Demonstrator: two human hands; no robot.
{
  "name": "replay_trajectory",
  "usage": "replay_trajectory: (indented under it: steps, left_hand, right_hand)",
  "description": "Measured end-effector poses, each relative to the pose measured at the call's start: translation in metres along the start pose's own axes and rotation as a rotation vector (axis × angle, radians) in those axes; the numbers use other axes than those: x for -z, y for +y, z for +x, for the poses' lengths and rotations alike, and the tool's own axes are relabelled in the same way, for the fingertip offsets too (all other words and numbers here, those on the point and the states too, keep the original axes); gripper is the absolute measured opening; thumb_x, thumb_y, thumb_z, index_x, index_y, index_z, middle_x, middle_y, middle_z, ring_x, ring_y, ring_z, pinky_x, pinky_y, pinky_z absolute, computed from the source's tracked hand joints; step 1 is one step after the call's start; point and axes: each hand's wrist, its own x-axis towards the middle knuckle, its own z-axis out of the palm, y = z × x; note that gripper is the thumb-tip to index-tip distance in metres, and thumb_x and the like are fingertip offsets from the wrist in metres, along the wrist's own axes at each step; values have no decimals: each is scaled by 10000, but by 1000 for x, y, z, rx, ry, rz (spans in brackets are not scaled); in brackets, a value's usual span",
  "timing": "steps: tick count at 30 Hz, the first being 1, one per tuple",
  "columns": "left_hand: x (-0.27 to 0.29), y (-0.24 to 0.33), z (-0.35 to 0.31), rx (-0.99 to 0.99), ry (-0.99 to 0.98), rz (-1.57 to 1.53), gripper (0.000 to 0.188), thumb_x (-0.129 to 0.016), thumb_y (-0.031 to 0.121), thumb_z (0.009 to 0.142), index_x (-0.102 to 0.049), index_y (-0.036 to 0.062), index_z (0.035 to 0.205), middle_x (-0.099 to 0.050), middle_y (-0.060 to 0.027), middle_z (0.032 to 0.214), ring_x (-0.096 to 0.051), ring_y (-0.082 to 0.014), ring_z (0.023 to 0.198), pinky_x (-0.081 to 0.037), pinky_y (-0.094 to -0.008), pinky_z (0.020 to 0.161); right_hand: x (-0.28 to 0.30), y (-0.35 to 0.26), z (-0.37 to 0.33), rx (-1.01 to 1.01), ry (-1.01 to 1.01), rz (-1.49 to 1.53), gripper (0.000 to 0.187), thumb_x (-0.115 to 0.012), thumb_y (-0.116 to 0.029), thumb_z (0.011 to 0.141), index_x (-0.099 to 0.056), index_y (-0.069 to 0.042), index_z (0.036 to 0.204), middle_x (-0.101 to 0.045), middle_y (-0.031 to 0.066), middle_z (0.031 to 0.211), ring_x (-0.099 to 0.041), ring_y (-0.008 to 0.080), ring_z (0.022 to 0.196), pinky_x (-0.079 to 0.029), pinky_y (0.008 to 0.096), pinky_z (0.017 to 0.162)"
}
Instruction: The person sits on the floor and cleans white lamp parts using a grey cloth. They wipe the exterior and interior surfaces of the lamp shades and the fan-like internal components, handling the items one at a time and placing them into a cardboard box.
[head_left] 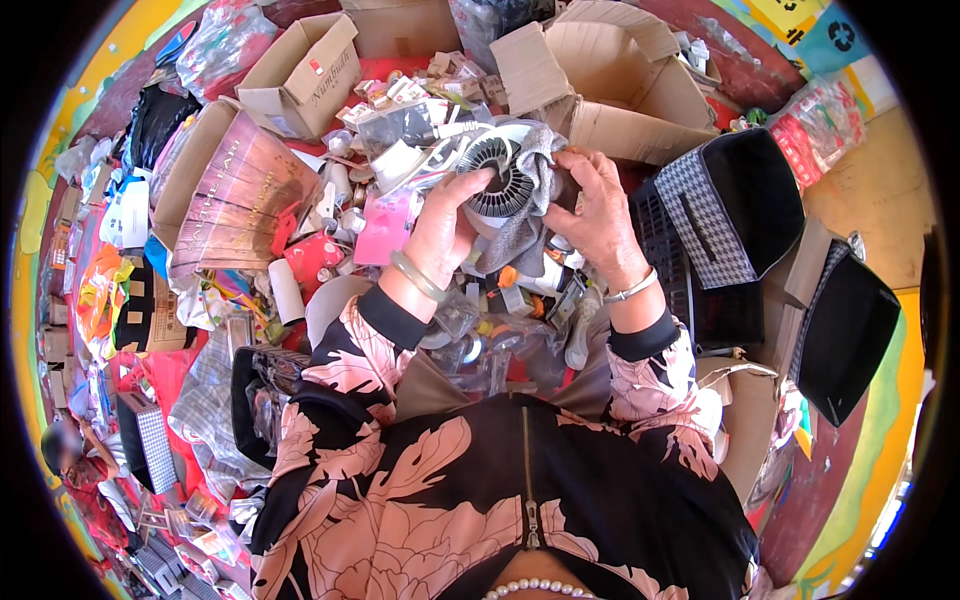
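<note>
My left hand (440,228) is closed on a white round device with a black, radially slotted grille (488,205), which looks like a small fan. Its thumb lies across the grille near the centre. A crumpled grey cloth (518,248) wraps the device's right side and hangs below it. My right hand (598,215) pinches the cloth's upper right part, thumb and fingers bent around it. Both hands are raised over a pile of mixed small goods. A pink flat sheet (386,228) and a clear plastic box (397,125) lie beyond my left hand.
An open cardboard box (640,125) stands far right, a smaller one (300,82) far left. Black bins with houndstooth trim (715,205) stand at my right. A pink printed box (235,195) and a black bin (255,400) are at my left. Another person (90,470) is lower left.
</note>
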Motion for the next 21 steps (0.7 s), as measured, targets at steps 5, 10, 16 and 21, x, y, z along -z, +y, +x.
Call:
replay_trajectory:
  steps: [5,10,16,21]
  left_hand:
    - [4,-4,-1,-3,1,46,337,-637,144,786,-553,-5,1077,-617,-90,1007,-599,-187,908,-468,-344,851]
    - [-1,-5,-1,-18,18,-19,323,-635,169,791,-574,-11,1053,-618,-101,1032,-602,-189,915,-455,-346,874]
    - [-4,1,2,-54,65,55,418,-679,44,735,-480,-41,1093,-592,-126,1009,-602,-220,920,-492,-372,847]
    - [-4,14,-8,-267,60,228,470,-663,103,754,-469,-25,1162,-585,-106,1057,-592,-201,959,-486,-349,867]
  right_hand:
    - [2,-4,0,-13,24,13,386,-663,-68,570,-613,-48,953,-574,128,1009,-515,308,968,-430,367,858]
    - [-12,-8,-3,115,184,-87,346,-643,-57,600,-600,-35,942,-573,136,986,-522,329,922,-444,392,825]
    - [8,-13,1,65,-38,-139,396,-647,-38,610,-576,-9,998,-565,166,1011,-520,336,963,-430,376,868]
    - [2,3,-8,-137,201,892,186,-572,-23,824,-631,-37,1000,-604,75,997,-565,147,966,-472,287,824]
